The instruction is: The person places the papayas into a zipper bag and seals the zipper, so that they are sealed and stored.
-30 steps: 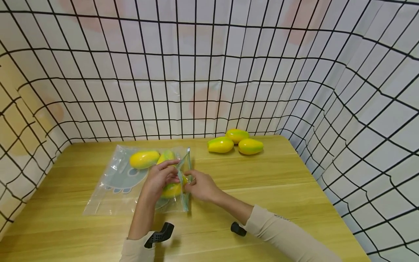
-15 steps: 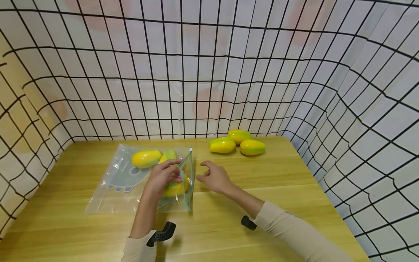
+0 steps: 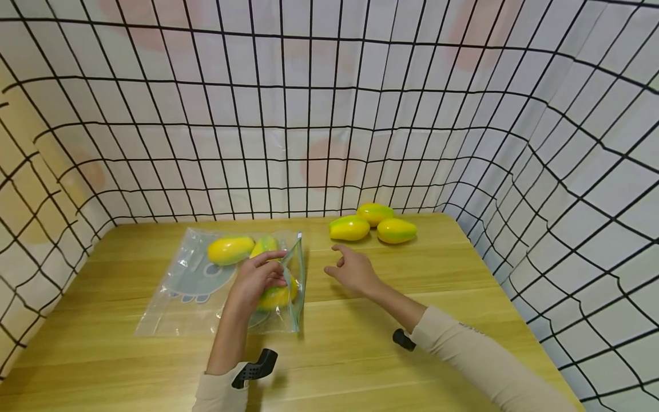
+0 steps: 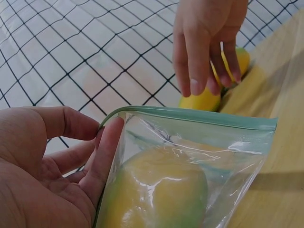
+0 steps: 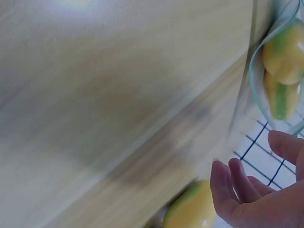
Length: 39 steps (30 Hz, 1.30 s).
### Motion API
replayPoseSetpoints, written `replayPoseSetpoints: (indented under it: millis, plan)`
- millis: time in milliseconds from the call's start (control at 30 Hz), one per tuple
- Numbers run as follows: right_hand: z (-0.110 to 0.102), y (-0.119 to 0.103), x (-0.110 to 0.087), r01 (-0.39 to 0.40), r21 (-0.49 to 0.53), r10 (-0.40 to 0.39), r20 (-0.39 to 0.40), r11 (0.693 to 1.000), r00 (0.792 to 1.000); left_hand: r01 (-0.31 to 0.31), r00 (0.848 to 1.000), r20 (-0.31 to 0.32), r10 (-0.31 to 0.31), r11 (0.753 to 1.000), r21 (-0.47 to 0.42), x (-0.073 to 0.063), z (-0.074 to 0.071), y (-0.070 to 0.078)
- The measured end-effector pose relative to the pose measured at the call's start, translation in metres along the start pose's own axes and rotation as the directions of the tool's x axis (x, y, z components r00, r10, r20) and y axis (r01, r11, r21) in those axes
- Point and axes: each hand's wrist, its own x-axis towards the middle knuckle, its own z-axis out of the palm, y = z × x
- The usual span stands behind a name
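Observation:
A clear zip bag (image 3: 159, 317) with a green-blue zip strip (image 4: 204, 115) lies on the table, its mouth spread apart toward the right. Several yellow-green papaya-like fruits are inside, among them one (image 3: 230, 250) at the back and one (image 3: 278, 297) near the mouth. My left hand (image 3: 255, 280) pinches the bag's rim between thumb and fingers. To the right of the mouth, my right hand (image 3: 355, 272) hovers over the table, fingers loosely bent and holding nothing. Beyond it rest three more such fruits: a left one (image 3: 350, 228), a rear one (image 3: 374, 214) and a right one (image 3: 397, 230).
The wooden table (image 3: 453, 320) is bounded at the back and sides by black wire mesh (image 3: 309, 143) before a pale sheet. A black wrist-camera mount (image 3: 254, 369) sits on the left cuff, and another (image 3: 404, 339) is by the right cuff.
My right hand has come away from the bag's mouth and shifted right, toward the loose fruits. The mouth stands wider apart than a second ago. My left hand keeps its pinch on the rim.

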Motion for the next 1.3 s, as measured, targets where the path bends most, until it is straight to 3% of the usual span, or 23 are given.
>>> replayPoseSetpoints:
  millis: [400,633,1033,1300]
  plan:
    - [-0.022,0.011,0.020,0.009,-0.080,-0.014,-0.067,0.997,0.998,0.001,1.000,-0.001,-0.001,1.000,0.003,0.001,-0.001,0.002]
    - [-0.034,0.016,0.033,0.017,-0.038,-0.021,-0.126,0.999,0.992,0.011,1.000,-0.006,-0.011,1.000,0.008,0.003,0.002,0.001]
    - [-0.042,0.022,0.052,0.013,-0.119,-0.033,-0.173,0.993,0.984,0.019,1.000,-0.006,-0.019,0.999,0.032,0.002,0.001,-0.002]
    - [-0.040,0.030,0.062,-0.052,-0.042,0.043,-0.201,0.998,0.979,0.010,1.000,-0.004,-0.009,0.999,0.035,0.000,-0.001,0.000]
